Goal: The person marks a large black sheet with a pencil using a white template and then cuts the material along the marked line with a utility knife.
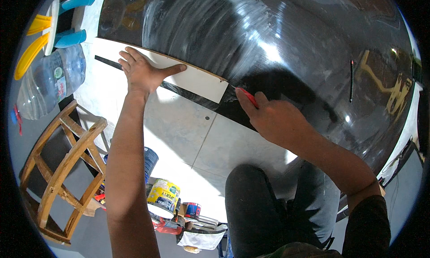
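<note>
A white straight-edged strip (199,82) with a brown far edge lies slantwise near the front edge of a glossy black sheet (192,29). My left hand (144,75) presses on the strip, fingers spread and thumb stretched along it. In my right hand (278,120) is a red utility knife (251,98), gripped with the index finger along it. Its thin tip points at the black sheet just beyond the strip's right end; whether it touches cannot be made out. Whitish smears and bright glare cover the sheet's middle.
A dark pencil (351,81) lies on the sheet's right part. Pale tiles (179,123) show below the sheet. To the left are a wooden frame (56,177), a large clear bottle (49,85) and blue-yellow plastic pieces (33,47). A yellow-labelled can (164,194) stands near my left forearm.
</note>
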`<state>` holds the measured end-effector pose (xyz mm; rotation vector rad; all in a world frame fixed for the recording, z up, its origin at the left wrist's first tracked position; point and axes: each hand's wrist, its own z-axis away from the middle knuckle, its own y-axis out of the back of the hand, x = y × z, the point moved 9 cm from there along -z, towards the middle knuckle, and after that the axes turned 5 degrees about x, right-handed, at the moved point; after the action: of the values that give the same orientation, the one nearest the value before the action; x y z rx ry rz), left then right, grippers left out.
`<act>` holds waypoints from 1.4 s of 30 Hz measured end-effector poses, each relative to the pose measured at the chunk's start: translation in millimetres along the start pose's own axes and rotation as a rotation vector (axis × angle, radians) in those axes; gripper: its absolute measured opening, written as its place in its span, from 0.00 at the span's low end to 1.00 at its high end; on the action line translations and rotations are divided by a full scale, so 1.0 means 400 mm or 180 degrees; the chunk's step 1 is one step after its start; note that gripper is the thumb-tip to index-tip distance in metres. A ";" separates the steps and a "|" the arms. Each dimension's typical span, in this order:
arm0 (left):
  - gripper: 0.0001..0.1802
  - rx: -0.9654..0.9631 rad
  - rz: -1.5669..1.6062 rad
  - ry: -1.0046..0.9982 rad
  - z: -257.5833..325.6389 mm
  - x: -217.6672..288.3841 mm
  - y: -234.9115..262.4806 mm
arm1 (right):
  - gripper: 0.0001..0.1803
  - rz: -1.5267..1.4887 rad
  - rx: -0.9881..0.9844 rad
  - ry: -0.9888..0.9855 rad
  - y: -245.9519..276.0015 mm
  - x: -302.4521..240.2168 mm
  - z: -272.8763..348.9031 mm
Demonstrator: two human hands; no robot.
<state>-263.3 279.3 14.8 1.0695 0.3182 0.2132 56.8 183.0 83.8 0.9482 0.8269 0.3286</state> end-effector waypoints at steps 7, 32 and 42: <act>0.99 0.0444 -0.0050 -0.0405 0.007 0.007 0.007 | 0.32 0.0082 0.0153 0.0115 0.036 0.016 0.010; 0.97 0.1759 0.1611 -0.0732 0.529 0.380 -0.155 | 0.28 -0.0336 -0.0493 -0.0320 0.031 0.039 -0.028; 0.85 0.0467 0.2264 -0.0814 0.773 0.587 -0.219 | 0.36 -0.0074 -0.0535 -0.0342 0.017 0.038 -0.025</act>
<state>67.9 59.5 38.4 1.3100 -0.2951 0.6874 59.9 201.6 78.9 0.7919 0.7003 0.3190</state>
